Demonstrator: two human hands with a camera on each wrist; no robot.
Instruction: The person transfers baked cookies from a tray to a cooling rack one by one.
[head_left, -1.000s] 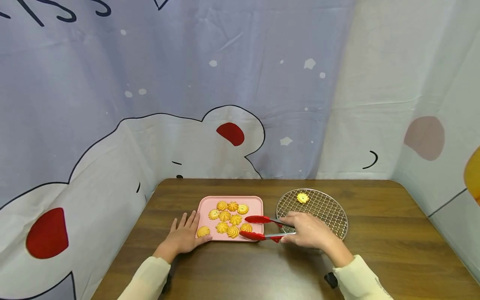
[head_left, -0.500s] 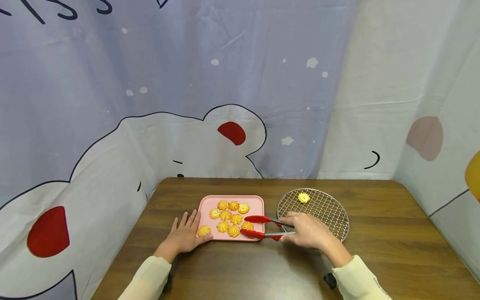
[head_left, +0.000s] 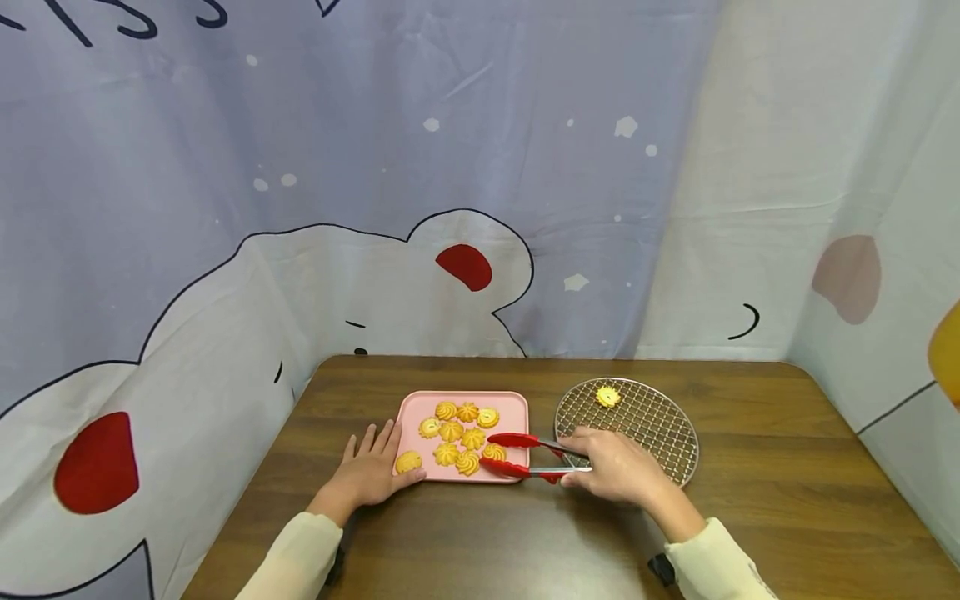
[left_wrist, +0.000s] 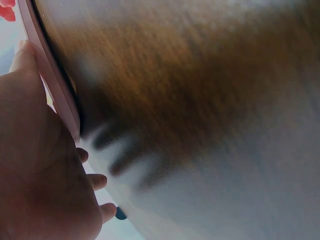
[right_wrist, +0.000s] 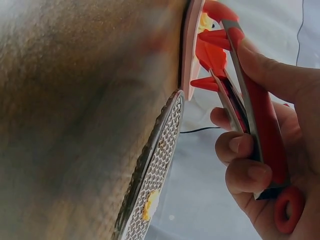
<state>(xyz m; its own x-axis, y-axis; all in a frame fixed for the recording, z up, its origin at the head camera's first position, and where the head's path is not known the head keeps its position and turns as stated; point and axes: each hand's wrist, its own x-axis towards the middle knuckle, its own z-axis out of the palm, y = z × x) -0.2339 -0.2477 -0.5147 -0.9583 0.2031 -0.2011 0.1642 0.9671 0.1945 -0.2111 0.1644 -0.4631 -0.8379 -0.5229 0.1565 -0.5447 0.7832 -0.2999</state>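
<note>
My right hand (head_left: pixel 617 463) grips red-and-metal tongs (head_left: pixel 551 472), whose spread red tips lie over the right side of a pink tray (head_left: pixel 513 406), one on each side of a swirled cookie (head_left: pixel 494 452). Several more cookies lie on the tray. With fingers spread, my left hand (head_left: pixel 369 472) rests at the tray's left edge, its thumb on the near left corner. The right wrist view shows fingers and thumb curled round the tongs (right_wrist: pixel 260 110). In the left wrist view the left hand (left_wrist: pixel 45 165) touches the pink rim (left_wrist: pixel 55 92).
A round wire rack (head_left: pixel 670 417) stands right of the tray, partly behind my right hand, with one cookie (head_left: pixel 607 397) near its back edge. Both stand on a brown wooden table (head_left: pixel 765 467). A printed curtain (head_left: pixel 585 167) hangs behind and at the sides.
Both hands, the tongs and the cookies keep nearly the same places. The whole head view has shifted very slightly.
</note>
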